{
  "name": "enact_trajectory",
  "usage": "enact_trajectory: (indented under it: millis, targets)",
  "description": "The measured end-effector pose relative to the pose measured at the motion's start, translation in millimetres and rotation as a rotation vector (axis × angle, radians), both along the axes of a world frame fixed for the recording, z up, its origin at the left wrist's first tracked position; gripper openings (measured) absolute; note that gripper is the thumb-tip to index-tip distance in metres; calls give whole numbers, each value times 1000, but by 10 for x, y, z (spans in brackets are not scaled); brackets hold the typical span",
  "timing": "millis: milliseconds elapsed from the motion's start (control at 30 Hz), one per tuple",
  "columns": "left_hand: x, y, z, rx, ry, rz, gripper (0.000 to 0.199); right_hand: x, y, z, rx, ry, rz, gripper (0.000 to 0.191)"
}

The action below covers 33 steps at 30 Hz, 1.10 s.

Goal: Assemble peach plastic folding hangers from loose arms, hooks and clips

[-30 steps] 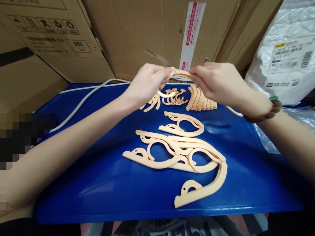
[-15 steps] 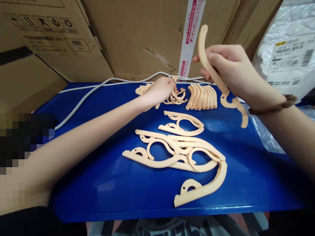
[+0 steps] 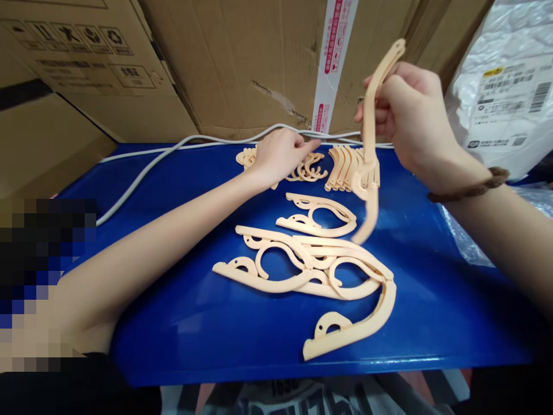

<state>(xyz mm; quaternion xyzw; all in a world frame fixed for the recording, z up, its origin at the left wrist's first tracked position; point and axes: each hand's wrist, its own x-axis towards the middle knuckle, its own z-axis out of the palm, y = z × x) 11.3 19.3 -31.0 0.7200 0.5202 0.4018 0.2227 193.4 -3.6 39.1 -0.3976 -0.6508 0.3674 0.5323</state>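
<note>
My right hand (image 3: pixel 408 112) is closed around the upper part of a beige plastic folding-hanger arm (image 3: pixel 369 124), held upright above the table. A curved loop and a second short piece hang at its lower end. My left hand (image 3: pixel 280 153) reaches over a pile of beige hook pieces (image 3: pixel 313 168), one finger stretched out to the right; its other fingers are partly hidden. Beside the hooks lies a row of curved hanger arms (image 3: pixel 345 167), partly behind the held piece. Several folded hangers (image 3: pixel 276 285) lie nearer, with one bent hanger (image 3: pixel 349 340) at the front.
On the blue table (image 3: pixel 194 328), small beige parts (image 3: pixel 246 157) lie left of the hooks, partly under my left hand. A white cable (image 3: pixel 147 173) runs along the back. Cardboard boxes (image 3: pixel 242 69) stand behind; a plastic-wrapped package (image 3: pixel 505 98) is at right.
My right hand has turned the hanger arm more upright, its lower end swinging left. My left hand has stretched out a finger and no longer pinches a hook at the pile.
</note>
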Motion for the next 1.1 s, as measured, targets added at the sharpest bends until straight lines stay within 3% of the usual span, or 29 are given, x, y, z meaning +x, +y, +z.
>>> enact_trajectory:
  millis: [133, 200, 300, 367, 433, 500, 600, 900, 1033, 1100]
  targets:
    - [-67, -184, 219, -329, -303, -250, 61, 37, 59, -36, 102, 155, -68, 19]
    - [-139, -295, 333, -403, -375, -314, 45, 60, 60, -45, 129, 142, -103, 23]
    - [-257, -417, 461, -428, -491, -259, 18, 90, 17, -51, 194, 5, -131, 20]
    - [-307, -454, 504, -430, -572, -197, 18, 92, -33, -60, 361, -252, -192, 14]
    - [-317, -466, 509, -425, -620, -156, 20, 71, -89, -85, 521, -660, -282, 8]
    - [-287, -472, 480, -445, -645, -151, 20, 28, -141, -127, 586, -1027, -342, 13]
    - [-206, -504, 409, -507, -678, -165, 21, -48, -198, -201, 583, -1262, -304, 25]
    - [-124, -666, 333, -675, -639, -304, 24, -113, -251, -199, 564, -1444, -144, 25]
    - [-115, -691, 265, -611, -576, -231, 25, -152, -250, -201, 456, -1361, -157, 29]
    - [-144, -687, 241, -462, -513, -214, 24, -151, -227, -202, 351, -1230, -96, 32]
